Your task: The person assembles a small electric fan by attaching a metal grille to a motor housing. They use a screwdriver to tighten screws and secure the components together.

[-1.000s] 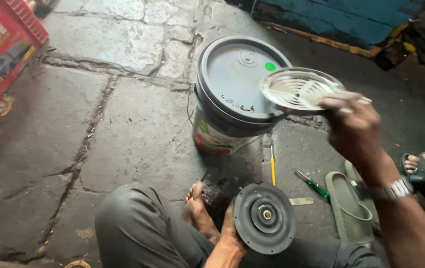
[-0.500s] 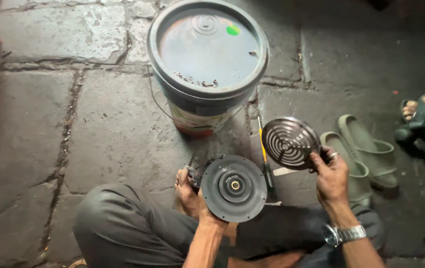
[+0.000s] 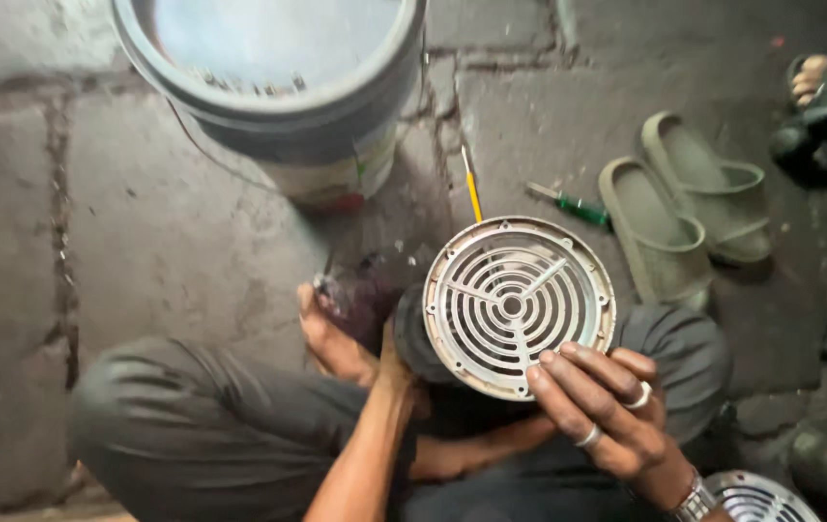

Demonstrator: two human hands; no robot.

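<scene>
In the head view, the right hand [image 3: 607, 406] held a round grey metal grille [image 3: 518, 305] by its lower edge; the fingers [image 3: 582, 372] were closed narrow on the rim, lying over the front face at the bottom right, and the thumb side was hidden behind the disc; two of the fingers carried rings. The grille faced the camera, a little tilted, in front of the person's knees, and it covered most of a dark round part [image 3: 411, 333] just behind it on the left. The left hand [image 3: 396, 360] was at this dark part, but the grille hid its fingers, so I cannot tell whether they gripped it. Above, a grey bucket with a lid [image 3: 273, 87] stood on the stone floor [image 3: 143, 242]; a yellow-handled tool [image 3: 471, 193] and a green-handled screwdriver [image 3: 573, 206] lay between the bucket and a pair of grey-green slippers [image 3: 689, 208]; another round grille [image 3: 756, 498] showed at the bottom right corner.
</scene>
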